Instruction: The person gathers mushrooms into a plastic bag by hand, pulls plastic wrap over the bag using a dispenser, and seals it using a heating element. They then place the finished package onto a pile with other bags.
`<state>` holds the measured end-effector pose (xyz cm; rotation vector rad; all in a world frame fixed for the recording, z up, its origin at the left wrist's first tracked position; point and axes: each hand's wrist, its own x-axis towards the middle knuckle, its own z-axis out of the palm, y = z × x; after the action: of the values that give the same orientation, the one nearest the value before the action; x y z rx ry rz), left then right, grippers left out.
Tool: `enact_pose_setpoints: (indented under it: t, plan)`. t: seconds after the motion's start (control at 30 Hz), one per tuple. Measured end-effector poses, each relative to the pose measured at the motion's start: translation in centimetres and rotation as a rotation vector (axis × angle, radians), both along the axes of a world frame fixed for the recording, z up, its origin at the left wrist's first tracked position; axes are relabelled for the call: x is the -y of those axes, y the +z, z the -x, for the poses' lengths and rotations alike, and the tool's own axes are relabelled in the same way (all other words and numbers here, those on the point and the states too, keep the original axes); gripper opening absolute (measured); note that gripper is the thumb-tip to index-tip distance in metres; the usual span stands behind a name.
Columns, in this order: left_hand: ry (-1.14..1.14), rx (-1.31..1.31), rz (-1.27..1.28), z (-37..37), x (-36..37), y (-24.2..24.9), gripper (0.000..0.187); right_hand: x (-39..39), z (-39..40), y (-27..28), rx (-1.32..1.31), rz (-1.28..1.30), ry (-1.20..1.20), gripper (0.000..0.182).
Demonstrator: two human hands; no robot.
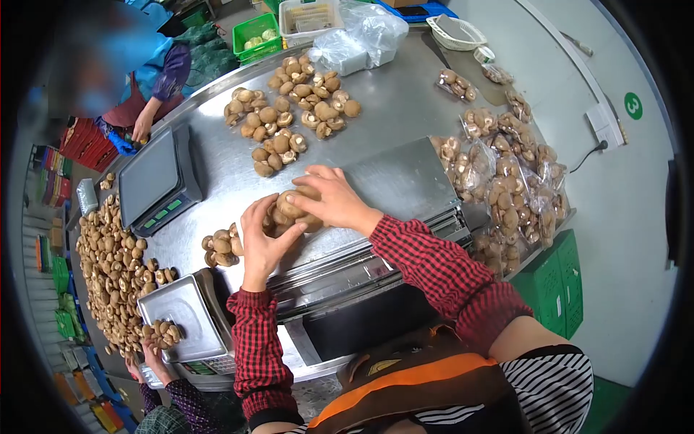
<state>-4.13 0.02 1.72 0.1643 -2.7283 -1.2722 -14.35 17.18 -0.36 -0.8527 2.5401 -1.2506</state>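
Note:
Brown-capped mushrooms (pixel 289 207) are gathered between my two hands over the steel table, at its front edge. My left hand (pixel 262 242) curves round their left side, with the thumb stretched along the near side. From the right, my right hand (pixel 334 197) cups the same bunch, its thumb lying on top of a cap. My palms and fingers hide part of the bunch. Just left of my left hand lies a small pile of mushrooms (pixel 222 247). Beyond my hands sit several more small piles (pixel 273 119).
Bagged mushrooms (pixel 506 181) heap at the right. A flat metal plate (pixel 397 177) lies beside my right hand. Two scales (pixel 150 176) stand left, near a large loose mushroom heap (pixel 112 260). A co-worker's hand (pixel 155 356) touches mushrooms at the near scale; another person stands far left.

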Motion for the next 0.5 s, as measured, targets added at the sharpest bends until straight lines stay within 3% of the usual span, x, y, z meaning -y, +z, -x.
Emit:
enact_pose_setpoints:
  t: [0.07,0.2,0.3,0.37,0.43,0.47,0.5]
  plan:
    - [0.077,-0.107,0.013,-0.2,-2.3,-1.0,0.070,-1.3,0.0,0.2,-0.001,0.020,-0.032,0.047]
    - [-0.036,-0.228,0.030,0.2,-7.4,-1.6,0.067,-6.9,-0.7,-0.5,0.012,0.067,-0.158,0.045]
    - [-0.037,-0.217,-0.073,0.4,-8.8,-1.7,0.077,-9.7,-0.4,-0.5,-0.009,0.015,-0.134,0.042]
    - [0.000,-0.241,-0.236,-0.2,-8.1,-1.7,0.084,-11.1,0.3,-0.8,0.144,0.300,-0.204,0.043]
    - [0.179,-0.246,-0.321,-2.8,-6.5,-1.2,0.076,-15.9,-0.5,0.8,0.208,0.210,-0.252,0.042]
    - [0.325,-0.238,-0.340,-4.8,-6.2,-0.2,0.061,-18.6,-1.0,2.0,0.272,0.132,-0.290,0.042]
    - [0.492,-0.276,-0.202,-7.1,-4.5,-2.2,0.035,-21.5,-2.1,3.1,0.172,-0.147,-0.283,0.042]
